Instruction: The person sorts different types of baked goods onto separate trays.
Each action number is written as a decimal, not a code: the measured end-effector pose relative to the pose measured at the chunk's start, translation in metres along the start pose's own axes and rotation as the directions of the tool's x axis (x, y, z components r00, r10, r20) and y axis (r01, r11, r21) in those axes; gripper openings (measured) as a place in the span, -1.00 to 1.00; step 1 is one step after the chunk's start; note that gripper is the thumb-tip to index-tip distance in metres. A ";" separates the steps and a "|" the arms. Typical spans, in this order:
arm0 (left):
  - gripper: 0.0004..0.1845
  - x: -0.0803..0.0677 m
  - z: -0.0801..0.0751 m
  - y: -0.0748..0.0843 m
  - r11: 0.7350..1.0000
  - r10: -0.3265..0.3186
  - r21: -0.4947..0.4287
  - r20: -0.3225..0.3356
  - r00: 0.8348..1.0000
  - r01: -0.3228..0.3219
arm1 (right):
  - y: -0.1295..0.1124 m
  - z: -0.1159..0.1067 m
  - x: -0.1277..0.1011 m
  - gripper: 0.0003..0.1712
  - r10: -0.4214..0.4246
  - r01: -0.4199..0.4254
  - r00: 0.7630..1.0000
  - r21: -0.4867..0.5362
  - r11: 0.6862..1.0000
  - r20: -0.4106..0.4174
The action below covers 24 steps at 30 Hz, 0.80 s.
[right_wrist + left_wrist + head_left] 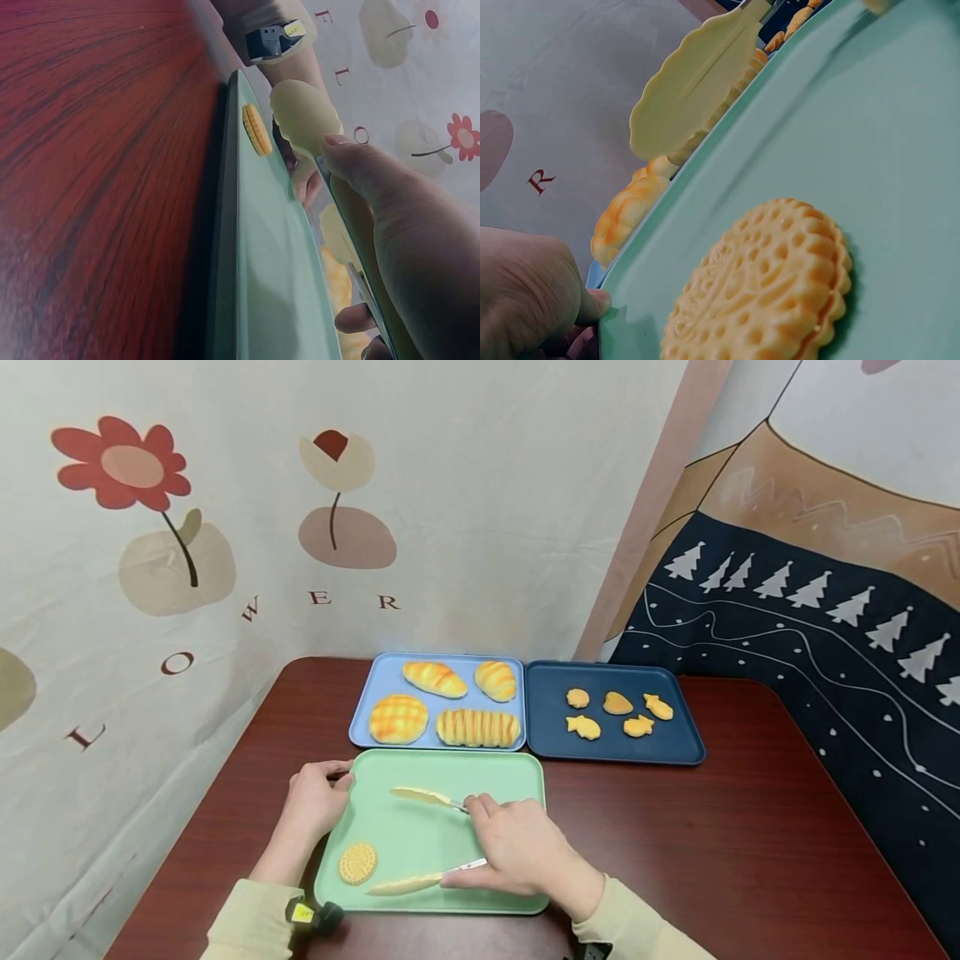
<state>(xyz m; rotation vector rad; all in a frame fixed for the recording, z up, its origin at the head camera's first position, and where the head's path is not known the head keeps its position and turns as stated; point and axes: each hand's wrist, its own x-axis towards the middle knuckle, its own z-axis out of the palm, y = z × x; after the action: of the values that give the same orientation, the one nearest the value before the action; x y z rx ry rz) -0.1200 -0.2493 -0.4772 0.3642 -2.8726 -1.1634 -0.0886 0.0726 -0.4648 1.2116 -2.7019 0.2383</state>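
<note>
A round, scalloped biscuit (357, 863) lies at the lower left of the green tray (412, 839); its dotted top fills the bottom of the left wrist view. My left hand (311, 802) pinches the tray's left rim with the thumb on top. Above the tray my right hand (521, 847) holds a pair of tongs (408, 885), thumb on one arm and fingers on the other. Their pale yellow, scalloped tips spread wide apart and point left, with nothing between them. The biscuit sits left of the tips, apart from them.
Behind the green tray, a light blue tray (362, 718) bears several bread pieces, including a striped loaf (478, 728). Beside it, a dark blue tray (547, 710) carries several small biscuits, such as a heart-shaped one (617, 702). All stand on a dark wooden table (712, 852) against a printed curtain.
</note>
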 end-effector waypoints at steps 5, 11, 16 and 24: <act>-0.63 0.000 0.000 -0.001 1.000 -0.012 0.000 0.002 1.000 0.012 | -0.005 0.003 0.005 0.02 -0.018 0.018 1.000 -0.010 1.000 0.015; -0.63 0.000 0.001 -0.002 1.000 -0.022 -0.001 0.000 1.000 0.022 | -0.010 0.009 0.010 -0.02 -0.048 0.049 0.999 -0.026 0.998 0.026; -0.63 -0.001 0.001 -0.002 1.000 -0.014 0.007 -0.003 1.000 0.014 | -0.013 0.012 0.013 -0.09 -0.061 0.063 0.997 -0.050 0.997 0.039; -0.63 0.000 0.000 0.000 1.000 -0.011 0.011 0.004 1.000 0.011 | -0.020 0.014 0.018 -0.15 -0.107 0.108 0.994 -0.105 0.989 0.017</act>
<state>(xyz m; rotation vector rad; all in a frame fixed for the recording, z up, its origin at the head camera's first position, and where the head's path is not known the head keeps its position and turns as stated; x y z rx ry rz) -0.1200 -0.2491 -0.4768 0.3795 -2.8856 -1.1517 -0.0865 0.0430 -0.4732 1.3252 -2.6118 0.0729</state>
